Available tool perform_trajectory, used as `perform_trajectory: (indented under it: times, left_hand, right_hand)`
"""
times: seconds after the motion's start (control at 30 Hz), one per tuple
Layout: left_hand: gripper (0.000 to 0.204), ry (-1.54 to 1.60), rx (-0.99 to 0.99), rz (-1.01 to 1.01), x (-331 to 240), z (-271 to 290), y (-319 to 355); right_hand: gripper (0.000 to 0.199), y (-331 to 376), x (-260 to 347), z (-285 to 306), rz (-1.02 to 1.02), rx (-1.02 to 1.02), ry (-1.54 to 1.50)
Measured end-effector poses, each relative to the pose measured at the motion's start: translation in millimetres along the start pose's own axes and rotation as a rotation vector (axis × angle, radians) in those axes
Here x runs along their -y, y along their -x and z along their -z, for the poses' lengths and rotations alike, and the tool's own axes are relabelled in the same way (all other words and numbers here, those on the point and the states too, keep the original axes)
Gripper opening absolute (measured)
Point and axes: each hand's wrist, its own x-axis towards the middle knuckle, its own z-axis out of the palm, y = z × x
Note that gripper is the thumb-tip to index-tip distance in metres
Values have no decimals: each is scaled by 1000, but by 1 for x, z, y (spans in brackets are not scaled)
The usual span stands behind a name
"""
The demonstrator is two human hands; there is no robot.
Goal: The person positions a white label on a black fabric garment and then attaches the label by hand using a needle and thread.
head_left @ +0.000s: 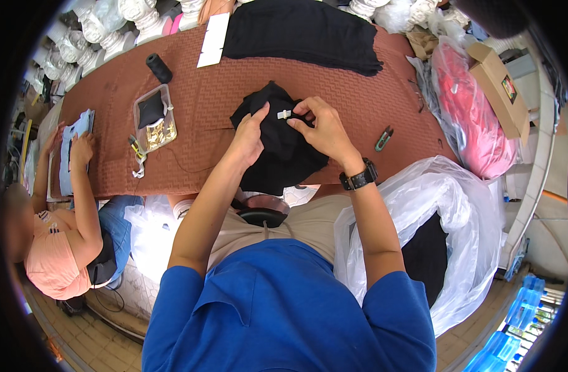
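A crumpled black garment (pixel 281 152) lies at the near edge of the table in front of me and hangs partly over my lap. On its upper face sits a small white label (pixel 284 115). My left hand (pixel 250 136) grips the black cloth left of the label, thumb on top and the other fingers mostly hidden. The curled fingers of my right hand (pixel 321 126) are closed in a pinch at the label's right end; whatever is between the fingertips is too small to make out. A dark watch is on my right wrist.
A brown-covered table (pixel 191 111) bears folded black cloth (pixel 302 34), white card (pixel 213 40), black thread spool (pixel 159 68), clear tray (pixel 138 124) with gold pieces, yellow snips (pixel 135 146) and green snips (pixel 384 138). Right: plastic bag (pixel 476 217), cardboard box (pixel 501 93). Left: a co-worker handles blue cloth (pixel 73 146).
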Motion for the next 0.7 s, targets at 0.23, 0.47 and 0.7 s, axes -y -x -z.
perform_trajectory:
  times: [0.23, 0.47, 0.7]
  left_hand:
    - [34, 35, -119, -72, 12, -14, 8]
    - [31, -17, -92, -73, 17, -11, 9]
    - [30, -33, -73, -82, 17, -10, 9]
  right_hand:
    - [13, 6, -9, -15, -20, -45, -47]
    - [10, 8, 2, -6, -78, -10, -40]
    - [8, 7, 3, -1, -52, -17, -5]
